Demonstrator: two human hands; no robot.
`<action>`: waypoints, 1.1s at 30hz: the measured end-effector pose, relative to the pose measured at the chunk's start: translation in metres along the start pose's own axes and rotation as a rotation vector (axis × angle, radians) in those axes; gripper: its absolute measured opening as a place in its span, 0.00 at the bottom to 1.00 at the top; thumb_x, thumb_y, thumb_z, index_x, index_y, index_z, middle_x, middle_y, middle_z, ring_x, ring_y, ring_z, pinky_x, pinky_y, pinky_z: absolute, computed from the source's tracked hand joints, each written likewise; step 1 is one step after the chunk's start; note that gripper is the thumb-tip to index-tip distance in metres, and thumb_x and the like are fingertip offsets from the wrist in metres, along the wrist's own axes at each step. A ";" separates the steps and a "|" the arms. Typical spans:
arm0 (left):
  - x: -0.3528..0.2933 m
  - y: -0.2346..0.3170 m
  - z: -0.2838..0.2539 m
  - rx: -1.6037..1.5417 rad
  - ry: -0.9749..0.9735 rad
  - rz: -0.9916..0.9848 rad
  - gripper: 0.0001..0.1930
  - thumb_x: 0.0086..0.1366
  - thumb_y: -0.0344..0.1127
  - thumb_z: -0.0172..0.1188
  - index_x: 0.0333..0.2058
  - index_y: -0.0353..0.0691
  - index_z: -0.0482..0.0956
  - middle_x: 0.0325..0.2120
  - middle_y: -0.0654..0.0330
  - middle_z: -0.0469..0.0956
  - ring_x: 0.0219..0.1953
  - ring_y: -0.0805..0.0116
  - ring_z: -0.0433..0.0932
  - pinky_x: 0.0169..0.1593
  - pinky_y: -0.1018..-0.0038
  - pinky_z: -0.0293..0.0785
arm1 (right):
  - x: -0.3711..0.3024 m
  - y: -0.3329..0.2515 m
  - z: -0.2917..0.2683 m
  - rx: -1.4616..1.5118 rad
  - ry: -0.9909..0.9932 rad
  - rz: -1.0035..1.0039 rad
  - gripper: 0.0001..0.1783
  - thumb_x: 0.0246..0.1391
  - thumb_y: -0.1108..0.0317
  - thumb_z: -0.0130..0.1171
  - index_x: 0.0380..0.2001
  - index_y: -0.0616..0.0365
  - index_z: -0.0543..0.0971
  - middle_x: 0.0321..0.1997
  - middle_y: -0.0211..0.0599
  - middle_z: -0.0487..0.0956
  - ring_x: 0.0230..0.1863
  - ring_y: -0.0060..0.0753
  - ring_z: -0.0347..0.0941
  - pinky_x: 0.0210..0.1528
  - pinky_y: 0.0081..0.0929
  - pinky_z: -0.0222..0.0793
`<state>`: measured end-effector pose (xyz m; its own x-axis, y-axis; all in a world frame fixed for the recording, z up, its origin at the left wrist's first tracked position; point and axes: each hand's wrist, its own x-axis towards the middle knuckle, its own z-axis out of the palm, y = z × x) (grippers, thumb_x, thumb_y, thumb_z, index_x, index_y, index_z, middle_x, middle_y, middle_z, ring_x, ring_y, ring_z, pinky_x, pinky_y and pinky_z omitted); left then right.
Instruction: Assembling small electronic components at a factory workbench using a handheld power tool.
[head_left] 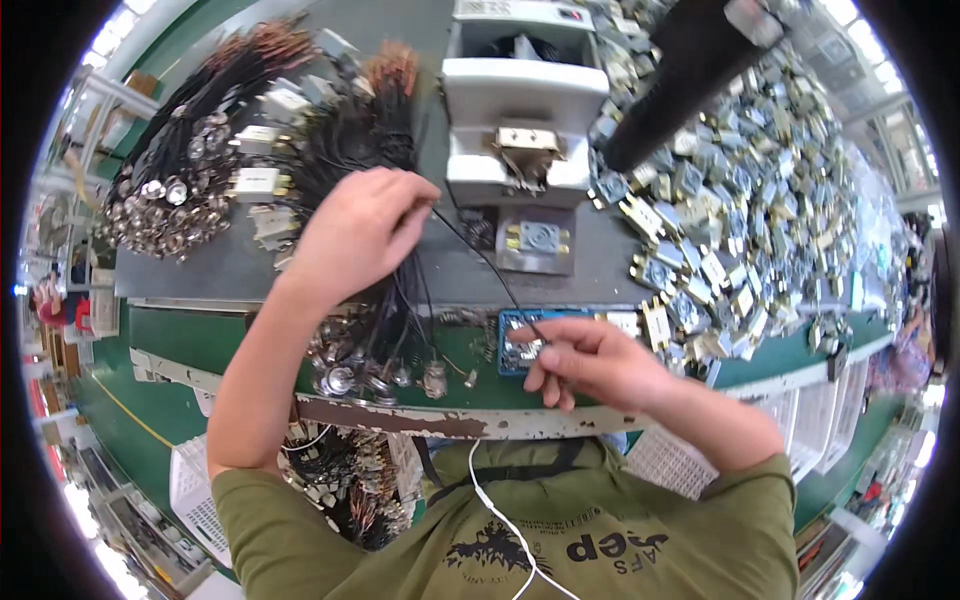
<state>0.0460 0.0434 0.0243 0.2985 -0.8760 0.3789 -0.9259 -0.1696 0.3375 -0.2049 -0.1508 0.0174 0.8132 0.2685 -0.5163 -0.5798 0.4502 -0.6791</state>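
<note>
A thin black wire (480, 258) runs slantwise between my two hands. My left hand (372, 222) is closed in a pinch on its upper end, just over a thick bundle of black wires (350, 140) with copper-coloured tips. Lower and to the right, my right hand (592, 362) has thumb and forefinger closed on the wire's other end, whose tip I cannot make out. Under that hand sits a small blue tray (503, 350) of shiny metal pieces, partly hidden. A pale rectangular part with brass-coloured tabs (540, 238) lies on a square plate beyond the wire.
A white bench machine (525, 85) stands at the back centre. Heaped on the right are many pale blocks with brass tabs (720, 200), with a black tube (680, 90) above them. Round metal caps on wires (170, 205) lie left, others (345, 375) near the front edge.
</note>
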 end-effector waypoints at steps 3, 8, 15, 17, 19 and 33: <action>0.013 0.026 -0.011 -0.157 -0.001 -0.035 0.10 0.62 0.27 0.65 0.43 0.39 0.81 0.35 0.56 0.81 0.41 0.53 0.82 0.46 0.63 0.77 | 0.003 -0.026 -0.017 -0.134 -0.056 0.088 0.24 0.73 0.64 0.54 0.68 0.59 0.71 0.35 0.33 0.85 0.29 0.18 0.79 0.31 0.18 0.74; 0.038 0.047 0.021 -0.142 -0.066 0.082 0.08 0.62 0.28 0.65 0.40 0.38 0.80 0.35 0.56 0.81 0.40 0.52 0.81 0.45 0.62 0.78 | 0.007 -0.025 -0.027 -0.271 -0.075 0.073 0.22 0.73 0.67 0.54 0.67 0.57 0.74 0.34 0.30 0.85 0.30 0.15 0.77 0.33 0.17 0.73; 0.044 0.051 0.045 -0.105 -0.198 0.143 0.07 0.60 0.27 0.63 0.38 0.38 0.78 0.32 0.57 0.79 0.38 0.55 0.81 0.44 0.62 0.77 | 0.011 -0.006 -0.025 -0.248 -0.091 0.016 0.22 0.73 0.66 0.55 0.67 0.56 0.74 0.36 0.30 0.85 0.33 0.16 0.79 0.37 0.18 0.76; 0.044 0.052 0.044 -0.062 -0.194 0.183 0.07 0.59 0.27 0.62 0.38 0.39 0.78 0.33 0.58 0.79 0.38 0.57 0.81 0.44 0.63 0.77 | 0.012 -0.004 -0.026 -0.256 -0.099 0.017 0.22 0.73 0.66 0.55 0.67 0.56 0.74 0.36 0.31 0.85 0.33 0.16 0.79 0.37 0.18 0.77; 0.045 0.054 0.044 -0.040 -0.199 0.192 0.08 0.59 0.27 0.61 0.38 0.39 0.78 0.33 0.59 0.79 0.38 0.58 0.81 0.44 0.63 0.76 | 0.012 -0.002 -0.028 -0.235 -0.129 0.008 0.24 0.72 0.62 0.57 0.67 0.57 0.73 0.38 0.32 0.85 0.35 0.18 0.79 0.38 0.21 0.77; 0.043 0.054 0.043 -0.043 -0.187 0.175 0.08 0.58 0.26 0.61 0.37 0.40 0.77 0.33 0.59 0.76 0.38 0.59 0.80 0.42 0.63 0.76 | 0.015 0.001 -0.022 -0.094 -0.169 0.017 0.24 0.74 0.67 0.52 0.69 0.58 0.71 0.40 0.37 0.86 0.40 0.25 0.83 0.39 0.24 0.78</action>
<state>-0.0011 -0.0227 0.0214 0.0834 -0.9593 0.2699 -0.9479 0.0072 0.3186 -0.1941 -0.1654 -0.0025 0.7953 0.4181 -0.4389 -0.5894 0.3645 -0.7209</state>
